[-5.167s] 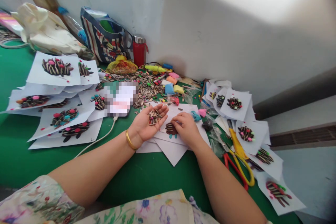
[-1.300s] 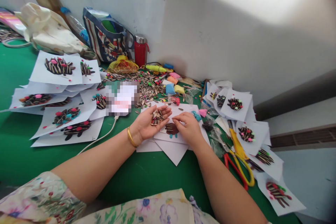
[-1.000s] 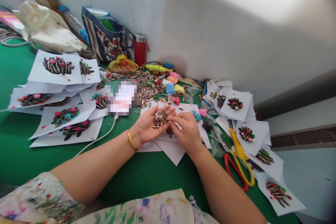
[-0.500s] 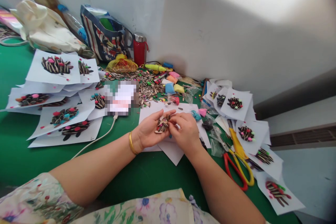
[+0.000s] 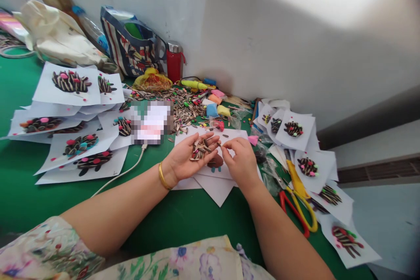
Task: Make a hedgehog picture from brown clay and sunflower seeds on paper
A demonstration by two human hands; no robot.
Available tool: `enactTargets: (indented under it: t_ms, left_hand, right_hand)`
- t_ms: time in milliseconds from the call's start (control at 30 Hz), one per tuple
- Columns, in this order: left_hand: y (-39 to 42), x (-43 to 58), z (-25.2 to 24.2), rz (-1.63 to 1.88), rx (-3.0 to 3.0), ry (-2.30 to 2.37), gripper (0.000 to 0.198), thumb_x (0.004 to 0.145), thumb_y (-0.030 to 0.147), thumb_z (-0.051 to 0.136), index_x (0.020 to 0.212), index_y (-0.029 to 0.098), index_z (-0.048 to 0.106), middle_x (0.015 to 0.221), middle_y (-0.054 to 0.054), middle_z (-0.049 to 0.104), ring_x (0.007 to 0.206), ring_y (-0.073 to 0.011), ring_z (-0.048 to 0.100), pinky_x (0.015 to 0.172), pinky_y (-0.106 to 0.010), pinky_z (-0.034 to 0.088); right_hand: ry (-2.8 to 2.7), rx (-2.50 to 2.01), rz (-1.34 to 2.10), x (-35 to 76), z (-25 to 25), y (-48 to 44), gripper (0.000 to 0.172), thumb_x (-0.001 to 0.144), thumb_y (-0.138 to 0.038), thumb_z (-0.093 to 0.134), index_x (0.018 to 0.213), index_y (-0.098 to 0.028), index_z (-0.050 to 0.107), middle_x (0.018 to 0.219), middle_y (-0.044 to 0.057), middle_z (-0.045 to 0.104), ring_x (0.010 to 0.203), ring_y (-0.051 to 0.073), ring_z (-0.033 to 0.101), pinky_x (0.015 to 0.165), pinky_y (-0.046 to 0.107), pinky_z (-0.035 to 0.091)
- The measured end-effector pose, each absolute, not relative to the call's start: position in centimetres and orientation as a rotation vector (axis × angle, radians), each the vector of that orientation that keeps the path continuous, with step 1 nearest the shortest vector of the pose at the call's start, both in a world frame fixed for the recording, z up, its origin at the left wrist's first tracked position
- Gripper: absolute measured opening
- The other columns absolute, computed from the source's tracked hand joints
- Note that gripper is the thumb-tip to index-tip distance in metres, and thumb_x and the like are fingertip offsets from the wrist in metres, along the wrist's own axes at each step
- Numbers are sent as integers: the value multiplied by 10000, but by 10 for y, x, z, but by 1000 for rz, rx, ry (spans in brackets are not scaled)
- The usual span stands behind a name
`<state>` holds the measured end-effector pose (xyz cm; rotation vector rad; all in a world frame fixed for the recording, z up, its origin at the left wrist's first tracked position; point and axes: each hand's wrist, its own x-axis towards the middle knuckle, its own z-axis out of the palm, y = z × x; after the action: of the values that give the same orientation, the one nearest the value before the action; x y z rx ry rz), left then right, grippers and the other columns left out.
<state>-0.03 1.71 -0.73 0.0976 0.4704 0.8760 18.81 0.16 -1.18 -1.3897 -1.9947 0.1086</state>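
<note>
A small heap of striped sunflower seeds [image 5: 200, 149] lies in the cupped palm of my left hand [image 5: 183, 157], which is turned up. Just to its right, my right hand [image 5: 241, 162] pinches one small dark piece, apparently a sunflower seed [image 5: 219, 144], between thumb and forefinger. Beneath both hands is a white sheet of paper [image 5: 241, 134]. On it sits a brown clay shape [image 5: 215, 161] with small blue bits at its lower edge, partly covered by my fingers.
Finished-looking seed pictures on paper [image 5: 78, 96] are stacked at left, with more pictures [image 5: 308, 168] at right. A phone [image 5: 152, 122] lies behind my left arm. Loose seeds [image 5: 187, 111] and clay packets [image 5: 212, 110] lie behind. Scissors [image 5: 303, 214] rest at right; a red flask [image 5: 173, 61] stands behind.
My right hand has moved a little right, away from my left palm, with a small piece pinched. My left hand has opened flatter, and the brown clay shape shows more.
</note>
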Motion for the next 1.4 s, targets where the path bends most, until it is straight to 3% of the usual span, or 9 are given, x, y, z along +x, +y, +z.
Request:
enactTargets:
  t_ms: [167, 467, 733, 933, 1100, 1400]
  left_hand:
    - [18, -1, -10, 858, 107, 474, 380, 1012, 343, 390, 1237, 123, 603, 1186, -155, 682, 1109, -233, 662, 934, -364, 561]
    - [19, -1, -7, 853, 106, 483, 419, 1017, 365, 373, 1294, 121, 573, 1230, -173, 665, 1144, -247, 650, 945, -377, 560]
    - [26, -4, -8, 948, 72, 542, 396, 1022, 334, 350, 1203, 106, 618, 1137, -152, 699, 1097, -232, 670, 924, -361, 560]
    - [29, -5, -11, 989, 40, 555, 385, 1024, 325, 337, 1172, 124, 630, 1094, -139, 710, 1098, -226, 669, 915, -370, 562]
    - [30, -5, -11, 991, 26, 589, 378, 1022, 329, 339, 1147, 125, 631, 1061, -129, 715, 1079, -218, 674, 907, -364, 561]
    - [31, -5, -14, 999, 32, 643, 368, 1022, 330, 340, 1041, 123, 644, 1026, -121, 718, 1027, -205, 687, 879, -332, 555]
  right_hand:
    - [-2028, -1364, 173, 186, -17, 4, 88, 897, -222, 547, 878, -217, 633, 931, 63, 646, 929, 234, 562, 855, 372, 424]
    - [-1843, -1437, 498, 184, -19, 5, 61, 838, -218, 543, 832, -231, 603, 797, 4, 664, 738, 172, 595, 699, 291, 460]
    - [-1915, -1445, 539, 197, -24, 13, 183, 820, -182, 552, 913, -239, 699, 927, 13, 733, 839, 183, 653, 802, 311, 481]
    - [-2089, -1597, 518, 198, -29, 15, 194, 841, -172, 544, 871, -242, 722, 856, 18, 735, 796, 196, 645, 704, 307, 442]
    - [-2159, -1528, 425, 195, -32, 16, 184, 849, -152, 549, 872, -222, 717, 912, 42, 725, 882, 212, 621, 797, 332, 436]
    - [-2126, -1509, 520, 192, -36, 19, 203, 856, -141, 534, 897, -224, 715, 911, 39, 727, 872, 208, 623, 795, 328, 445]
